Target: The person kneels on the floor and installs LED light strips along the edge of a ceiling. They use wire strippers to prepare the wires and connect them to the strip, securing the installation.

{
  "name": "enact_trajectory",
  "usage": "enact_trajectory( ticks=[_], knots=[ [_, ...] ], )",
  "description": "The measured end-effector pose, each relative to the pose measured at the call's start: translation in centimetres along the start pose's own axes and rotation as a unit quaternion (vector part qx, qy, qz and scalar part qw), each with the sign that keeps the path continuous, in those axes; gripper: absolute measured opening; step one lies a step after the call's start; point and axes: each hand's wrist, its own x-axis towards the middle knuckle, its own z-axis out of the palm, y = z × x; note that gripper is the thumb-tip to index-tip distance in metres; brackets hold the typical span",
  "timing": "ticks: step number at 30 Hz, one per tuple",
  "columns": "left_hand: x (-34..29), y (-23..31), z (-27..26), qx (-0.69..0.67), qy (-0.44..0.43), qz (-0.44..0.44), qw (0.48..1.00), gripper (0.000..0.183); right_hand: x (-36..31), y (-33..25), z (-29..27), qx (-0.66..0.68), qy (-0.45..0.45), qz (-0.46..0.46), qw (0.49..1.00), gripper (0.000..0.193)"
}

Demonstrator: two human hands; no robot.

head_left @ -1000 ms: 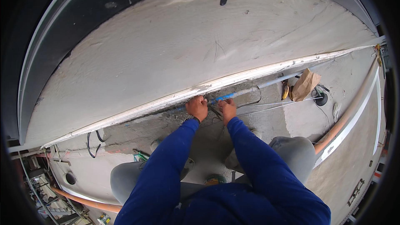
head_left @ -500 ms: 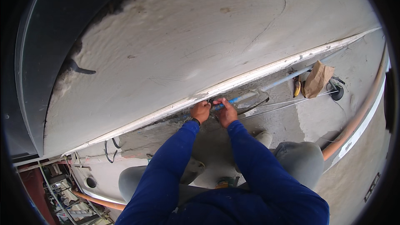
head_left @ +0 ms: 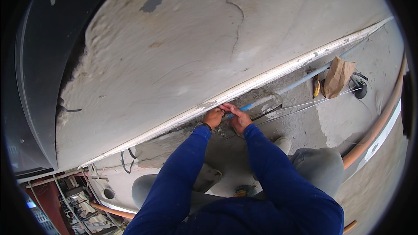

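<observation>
Low against the base of the wall, my two hands meet at the near end of a pipe with a bright blue stretch. My left hand is closed, its fingertips bent inward around something hidden. Across from it, my right hand reaches its fingers over to the left fingertips, beside the pipe's end. Whatever lies between the fingers is covered by them. From the blue part the pipe runs on as a pale piece and then a grey-blue length toward the upper right. A dark strip lies by my right hand.
A brown paper bag stands at the right, beside bananas and a black round object. White cords stretch across the floor. An orange pipe curves along the right edge. Black cable loops protrude at left.
The view has shifted, so the wall and floor things sit differently in it. My right hand's fingers now reach further over toward the left fingertips. Both hands stay at the pipe's end.
</observation>
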Motion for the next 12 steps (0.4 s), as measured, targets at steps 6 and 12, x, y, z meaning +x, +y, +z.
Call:
enact_trajectory(
  ticks=[6, 12],
  knots=[
    [0.1, -1.2, -0.4, -0.029, 0.009, 0.037, 0.999, 0.032, 0.9, 0.7, -0.3, -0.027, 0.003, 0.013, 1.0, 0.047],
    [-0.1, -0.1, -0.6, 0.007, -0.018, -0.068, 0.997, 0.037, 0.8, 1.9, -0.9, -0.087, 0.046, 0.045, 0.994, 0.051]
  ],
)
